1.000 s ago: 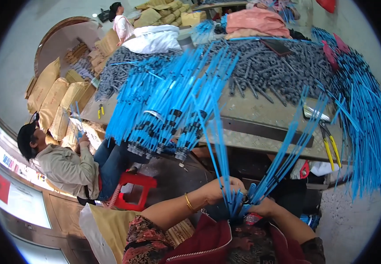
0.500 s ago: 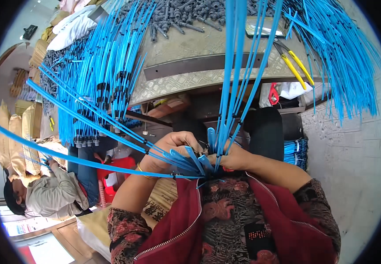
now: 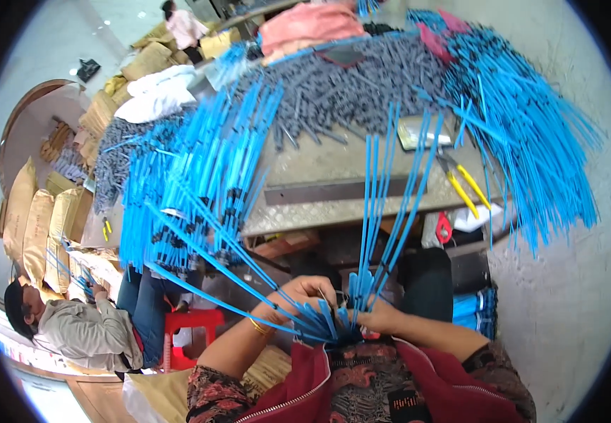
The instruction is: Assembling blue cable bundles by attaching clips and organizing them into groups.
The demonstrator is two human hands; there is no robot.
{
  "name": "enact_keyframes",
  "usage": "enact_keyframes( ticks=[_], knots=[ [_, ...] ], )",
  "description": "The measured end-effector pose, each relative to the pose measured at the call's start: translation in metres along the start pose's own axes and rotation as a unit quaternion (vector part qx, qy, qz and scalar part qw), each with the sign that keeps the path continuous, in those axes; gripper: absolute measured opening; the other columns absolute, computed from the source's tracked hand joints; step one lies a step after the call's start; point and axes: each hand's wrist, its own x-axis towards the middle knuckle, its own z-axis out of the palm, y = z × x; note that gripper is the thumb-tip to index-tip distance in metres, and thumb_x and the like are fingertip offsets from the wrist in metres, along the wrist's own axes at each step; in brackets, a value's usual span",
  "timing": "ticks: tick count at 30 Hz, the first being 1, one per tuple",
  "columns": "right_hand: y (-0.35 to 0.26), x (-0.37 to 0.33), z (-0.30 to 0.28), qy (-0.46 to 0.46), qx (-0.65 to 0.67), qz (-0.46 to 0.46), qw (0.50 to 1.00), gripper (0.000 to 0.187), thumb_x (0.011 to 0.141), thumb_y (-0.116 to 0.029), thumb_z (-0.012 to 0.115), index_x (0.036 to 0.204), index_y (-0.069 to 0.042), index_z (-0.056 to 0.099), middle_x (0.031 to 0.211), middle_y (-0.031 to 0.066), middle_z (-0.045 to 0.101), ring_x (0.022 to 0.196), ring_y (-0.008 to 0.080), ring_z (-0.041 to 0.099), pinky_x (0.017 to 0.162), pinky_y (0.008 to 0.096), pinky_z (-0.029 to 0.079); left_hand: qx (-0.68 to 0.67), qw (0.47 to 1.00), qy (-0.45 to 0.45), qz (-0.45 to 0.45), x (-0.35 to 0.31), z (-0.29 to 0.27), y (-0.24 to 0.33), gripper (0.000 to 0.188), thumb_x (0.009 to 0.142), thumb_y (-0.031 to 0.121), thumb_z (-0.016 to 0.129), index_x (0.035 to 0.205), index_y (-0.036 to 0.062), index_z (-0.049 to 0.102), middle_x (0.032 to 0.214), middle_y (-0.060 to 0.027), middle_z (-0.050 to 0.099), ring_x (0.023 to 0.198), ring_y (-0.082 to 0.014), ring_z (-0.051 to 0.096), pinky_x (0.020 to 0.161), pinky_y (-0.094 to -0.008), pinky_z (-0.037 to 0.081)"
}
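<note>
Head view: the blue strips [image 3: 362,285] are spread in two groups, their lower ends gathered between the left hand [image 3: 307,292] and the right hand [image 3: 379,319]; the left fingers are bent together, but what is pinched cannot be told; the right fingers are partly hidden, and whether they grip cannot be told; gathering seems in hand, and an even hold is probably called for; ahead, some room is seen before the table edge [image 3: 305,215]; at left, the red stool [image 3: 194,321] is to be minded.

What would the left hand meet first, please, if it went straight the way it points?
The left hand would probably meet the upright blue strips at the right hand, though depth is unclear.
</note>
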Motion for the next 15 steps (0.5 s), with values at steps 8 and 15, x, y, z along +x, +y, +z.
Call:
enact_keyframes(
  ticks=[8, 15],
  knots=[
    [0.009, -0.003, -0.007, -0.008, 0.057, 0.051, 0.997, 0.036, 0.083, -0.037, 0.064, 0.105, -0.009, 0.059, 0.094, -0.0031, 0.057, 0.087, 0.0079, 0.050, 0.078, 0.0252, 0.041, 0.012, 0.999, -0.042, 0.000, 0.005, -0.002, 0.000, 0.018, 0.079, 0.016, 0.067, 0.083, -0.0003, 0.060, 0.081, -0.0086, 0.062, 0.073, -0.0139, 0.057, 0.067, -0.0263, 0.047],
    [-0.001, -0.004, -0.001, 0.028, 0.083, 0.046, 0.995, 0.031, 0.083, -0.035, 0.065, 0.099, -0.009, 0.060, 0.088, -0.0038, 0.057, 0.082, 0.0074, 0.050, 0.073, 0.0247, 0.041, 0.023, 0.999, -0.045, -0.012, 0.008, 0.000, 0.007, 0.014, 0.082, 0.014, 0.065, 0.084, 0.0016, 0.059, 0.084, -0.0087, 0.065, 0.074, -0.0134, 0.061, 0.068, -0.0257, 0.050]
  ],
)
